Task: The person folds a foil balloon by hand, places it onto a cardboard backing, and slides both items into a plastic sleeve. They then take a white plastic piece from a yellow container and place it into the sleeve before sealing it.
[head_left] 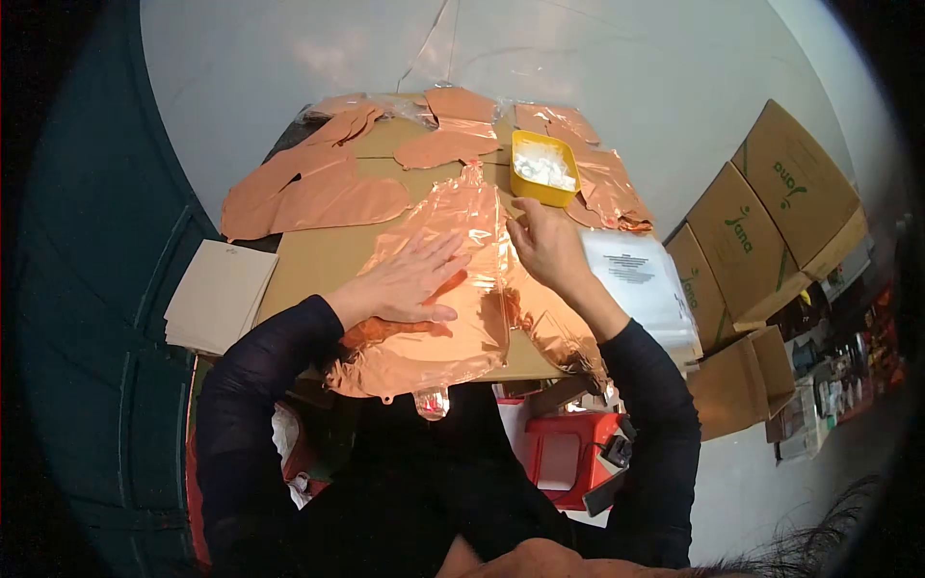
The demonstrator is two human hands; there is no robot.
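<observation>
Foil (479, 313) is covered at centre by the left hand (409, 279), fingers spread; whether any is pinched by the right hand (551, 249), at one o'clock, cannot be told. Slippage could be caused by the foil's six-o'clock overhang.

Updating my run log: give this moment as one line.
left hand: palm down on copper foil | right hand: at foil's right edge, grip unclear | yellow tub: beyond right hand | paper stack: left

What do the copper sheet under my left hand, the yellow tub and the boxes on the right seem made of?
Copper sheet: probably thin metallic film, shiny, with bright glints and crinkles. Yellow tub: likely plastic, smooth and evenly coloured. Boxes: apparently cardboard, matt brown with printed green lettering.
</observation>
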